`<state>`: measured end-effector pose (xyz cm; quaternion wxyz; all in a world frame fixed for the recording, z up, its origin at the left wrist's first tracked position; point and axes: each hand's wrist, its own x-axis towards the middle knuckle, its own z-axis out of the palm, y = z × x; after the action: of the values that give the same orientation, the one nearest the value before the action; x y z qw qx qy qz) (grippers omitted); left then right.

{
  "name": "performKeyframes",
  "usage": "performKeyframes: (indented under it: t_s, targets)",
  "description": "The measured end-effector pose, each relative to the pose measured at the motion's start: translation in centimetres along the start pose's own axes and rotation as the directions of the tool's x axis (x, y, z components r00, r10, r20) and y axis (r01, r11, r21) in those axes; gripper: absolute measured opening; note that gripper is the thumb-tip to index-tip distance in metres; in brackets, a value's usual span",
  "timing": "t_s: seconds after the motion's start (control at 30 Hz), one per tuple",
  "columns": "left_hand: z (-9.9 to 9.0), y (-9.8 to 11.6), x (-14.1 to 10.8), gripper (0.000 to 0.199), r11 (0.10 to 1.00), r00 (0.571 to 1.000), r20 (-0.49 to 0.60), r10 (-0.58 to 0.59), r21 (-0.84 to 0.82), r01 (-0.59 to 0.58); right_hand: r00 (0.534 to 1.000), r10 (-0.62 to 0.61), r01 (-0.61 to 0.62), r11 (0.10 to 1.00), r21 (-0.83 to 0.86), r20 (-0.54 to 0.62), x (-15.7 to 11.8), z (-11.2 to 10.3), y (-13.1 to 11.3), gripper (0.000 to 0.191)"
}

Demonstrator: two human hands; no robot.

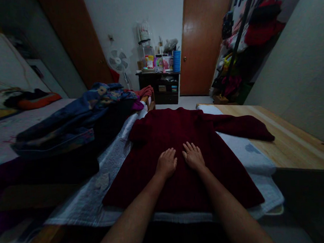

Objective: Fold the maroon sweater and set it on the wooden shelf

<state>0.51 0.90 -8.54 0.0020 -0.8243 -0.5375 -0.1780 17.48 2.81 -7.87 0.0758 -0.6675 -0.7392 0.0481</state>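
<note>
Forearms (135, 214) come in from the bottom edge, well apart there and slanting inward as they reach forward; left hand (166, 163) and right hand (193, 156) lie palm down near each other, flattened on the dark red garment (181, 181), fingers extended and pointing away from the camera, the right's spread a little wider; the garment lies laid out on a pale cloth (110, 169), hem nearest, one sleeve stretched right onto a wooden board (288, 142); clothes (75, 112) are heaped to the left.
</note>
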Motion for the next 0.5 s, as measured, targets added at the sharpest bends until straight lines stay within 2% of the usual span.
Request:
performKeyframes:
  t_s: [0.2,0.37,0.5]
  targets:
    - [0.3,0.2,-0.2,0.039,1.0,0.997,-0.066,-0.03,0.004,0.03,1.0,0.013,-0.013,1.0,-0.013,0.0,-1.4,0.2,1.0,0.055]
    - [0.4,0.2,-0.6,0.044,0.998,0.997,-0.04,-0.064,0.012,0.064,1.0,0.014,-0.014,1.0,-0.028,0.002,-2.8,0.0,1.5,0.055]
    - [0.2,0.2,-1.0,0.045,0.999,0.999,-0.008,-0.032,0.001,0.032,1.0,0.008,-0.008,1.0,-0.021,0.0,-4.0,-0.1,1.9,0.055]
